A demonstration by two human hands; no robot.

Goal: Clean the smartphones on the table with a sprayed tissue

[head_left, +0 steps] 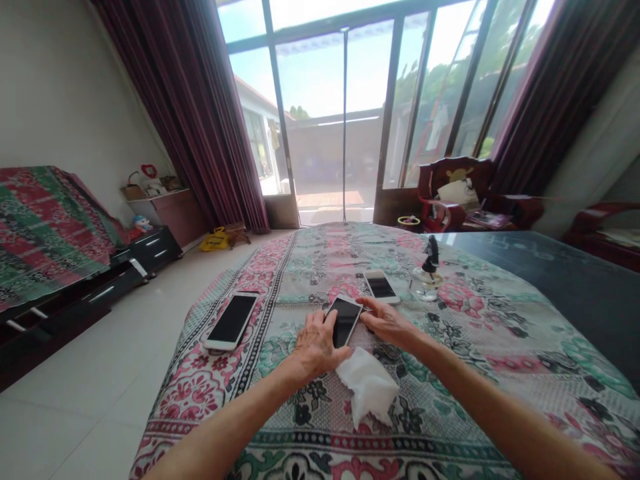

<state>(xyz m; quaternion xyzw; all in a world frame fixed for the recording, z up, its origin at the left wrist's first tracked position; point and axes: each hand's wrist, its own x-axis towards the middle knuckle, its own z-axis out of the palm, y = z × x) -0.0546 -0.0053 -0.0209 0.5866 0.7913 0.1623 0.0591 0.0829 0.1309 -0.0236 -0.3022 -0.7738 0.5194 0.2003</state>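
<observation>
A white smartphone (345,324) with a dark screen is between my two hands, low over the cloth. My left hand (316,341) grips its left side, one finger lying over the screen and the thumb near the lower edge. At the upper right corner, my right hand (383,320) holds the phone's edge with thumb and fingers. Just below the phone lies a crumpled white tissue (369,387). Another white smartphone (233,323) rests screen up on the left, with something dark under its top edge. A smaller white phone (381,287) lies beyond my right hand.
A clear glass spray bottle (427,285) with a black top stands past the small phone. The patterned tablecloth (470,333) covers the round table. A dark table (560,280) adjoins on the right, near a carved wooden chair (453,193). Glass doors (330,153) stand ahead.
</observation>
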